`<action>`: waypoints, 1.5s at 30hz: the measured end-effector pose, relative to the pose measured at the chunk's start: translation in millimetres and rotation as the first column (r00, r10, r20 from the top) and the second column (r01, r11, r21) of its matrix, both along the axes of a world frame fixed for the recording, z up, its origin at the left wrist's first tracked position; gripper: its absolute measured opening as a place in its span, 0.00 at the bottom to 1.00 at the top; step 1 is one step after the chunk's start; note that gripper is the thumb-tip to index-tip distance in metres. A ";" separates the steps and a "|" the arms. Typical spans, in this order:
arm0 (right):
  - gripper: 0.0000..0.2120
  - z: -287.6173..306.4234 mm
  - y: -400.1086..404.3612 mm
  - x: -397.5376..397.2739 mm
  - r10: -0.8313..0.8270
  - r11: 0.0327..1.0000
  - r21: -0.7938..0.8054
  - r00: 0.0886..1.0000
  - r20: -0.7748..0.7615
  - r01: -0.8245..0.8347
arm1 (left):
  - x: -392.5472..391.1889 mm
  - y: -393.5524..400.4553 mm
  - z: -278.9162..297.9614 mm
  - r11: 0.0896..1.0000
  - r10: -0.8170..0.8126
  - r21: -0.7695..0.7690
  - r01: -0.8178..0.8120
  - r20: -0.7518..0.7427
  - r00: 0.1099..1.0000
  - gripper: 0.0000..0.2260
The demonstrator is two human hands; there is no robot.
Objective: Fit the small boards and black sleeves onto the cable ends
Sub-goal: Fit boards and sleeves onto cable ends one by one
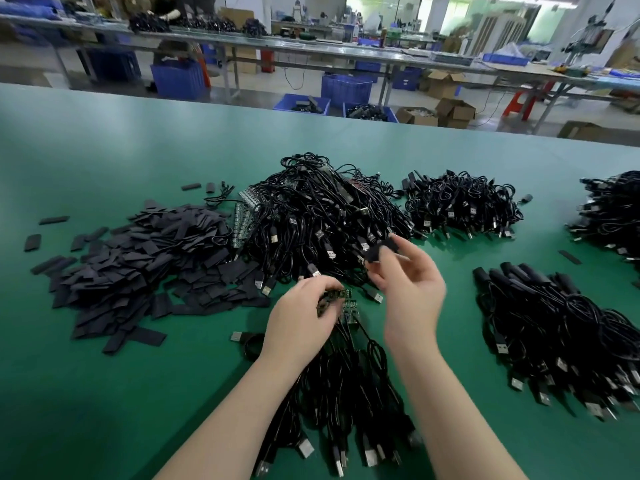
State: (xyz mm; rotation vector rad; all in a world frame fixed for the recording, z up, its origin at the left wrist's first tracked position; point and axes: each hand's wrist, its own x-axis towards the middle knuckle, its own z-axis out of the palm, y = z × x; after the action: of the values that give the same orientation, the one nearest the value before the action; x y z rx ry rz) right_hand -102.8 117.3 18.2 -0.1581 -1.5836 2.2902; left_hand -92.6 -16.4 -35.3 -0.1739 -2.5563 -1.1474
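Head view: a green matted work surface carries several heaps of stock. Left hand is near the middle of the surface, towards the near edge; its fingers are curled round a small green circuit board, gripping it. More small green boards lie just beside that hand, on the ends of a bundle of black USB cables which runs from the hand to the near edge, plugs towards the viewer.

Right hand is raised just right of the left hand. Its thumb and fingers pinch a short flat black sleeve. The image of this hand is blurred, so how the fingers lie on the sleeve cannot be told further.

Large heap of flat black sleeves occupies the left part of the surface, with loose pieces scattered round it. Tall tangled pile of black cables stands beyond the hands at the centre; strips of unseparated boards lean at its left side, touching the sleeve heap. Second, smaller cable pile lies right of centre. Heap of cables with sleeves fitted lies towards the right edge. Further cable pile touches the right edge.

Beyond the far edge: blue plastic crates and cardboard boxes on the floor.
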 end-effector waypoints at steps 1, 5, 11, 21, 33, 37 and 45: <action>0.10 -7.4 9.9 0.0 -0.006 1.000 0.021 1.000 0.024 0.006 | 0.8 -0.2 -1.2 1.000 0.003 -0.020 -0.003 -0.012 1.000 0.08; 0.10 -38.5 24.3 4.5 0.049 0.993 0.097 0.992 0.115 -0.060 | 6.1 1.0 0.7 0.999 0.003 -0.038 -0.005 -0.072 0.997 0.07; 0.12 -49.9 20.3 12.3 0.146 0.986 0.054 0.978 0.152 -0.156 | 7.7 0.1 8.6 0.999 -0.024 -0.025 0.021 -0.130 0.991 0.11; 0.07 -54.1 19.1 12.9 0.188 0.979 0.043 0.969 0.163 -0.197 | 7.8 1.5 11.2 0.997 -0.070 -0.043 0.063 -0.174 0.982 0.12; 0.07 -54.0 18.0 14.2 0.235 0.970 0.024 0.960 0.150 -0.241 | 8.2 2.7 10.7 0.998 -0.057 -0.034 0.051 -0.213 0.975 0.10; 0.10 -52.8 17.8 14.8 0.290 0.954 0.049 0.952 0.100 -0.295 | 6.6 1.3 9.1 0.997 -0.077 0.005 0.079 -0.176 0.981 0.08; 0.10 -51.4 20.4 15.3 0.321 0.933 0.138 0.941 0.103 -0.333 | 5.6 0.0 8.4 0.993 -0.102 0.047 0.110 -0.145 0.984 0.06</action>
State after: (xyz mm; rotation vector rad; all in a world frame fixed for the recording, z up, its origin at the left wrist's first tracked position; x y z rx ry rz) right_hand -87.5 137.7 -33.3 0.0619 -1.9466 2.4142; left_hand -87.0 -16.3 -26.9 -0.3692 -2.4132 -1.1970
